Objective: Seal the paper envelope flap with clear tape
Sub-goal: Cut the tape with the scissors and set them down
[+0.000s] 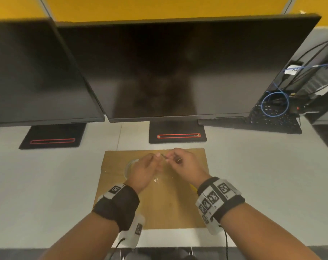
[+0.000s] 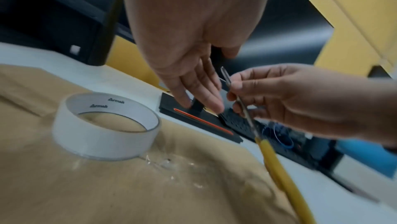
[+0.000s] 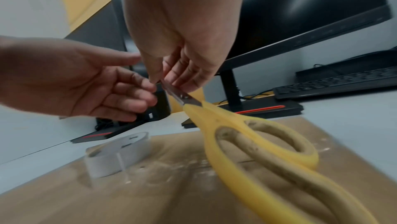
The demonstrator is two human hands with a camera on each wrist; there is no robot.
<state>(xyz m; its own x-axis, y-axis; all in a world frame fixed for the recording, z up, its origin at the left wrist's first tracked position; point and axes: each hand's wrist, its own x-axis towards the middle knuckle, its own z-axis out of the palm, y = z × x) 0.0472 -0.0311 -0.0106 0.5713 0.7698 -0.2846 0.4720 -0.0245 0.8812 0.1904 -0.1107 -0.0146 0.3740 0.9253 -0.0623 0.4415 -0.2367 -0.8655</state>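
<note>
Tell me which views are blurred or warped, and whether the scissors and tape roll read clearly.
Head view: wide-angle bending of the monitors, hands soft, scissors barely visible. Left wrist view: tape roll fairly sharp, right hand motion-blurred. Right wrist view: scissors handles smeared close up, tape roll soft.

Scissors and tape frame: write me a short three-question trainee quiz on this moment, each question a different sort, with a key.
1. True or false: the tape roll lies flat on the brown envelope.
2. Multiple choice: the right hand pinches the yellow-handled scissors by
A. both handle loops
B. the metal blades
C. one handle loop only
3. Fill in: the left hand reaches toward the scissor ____, its fingers only loosely curled.

Key:
1. True; the roll sits on its side face on the envelope, hole up.
2. B; the fingers grip the blades and the handles hang free toward the wrist.
3. Blades.
</note>
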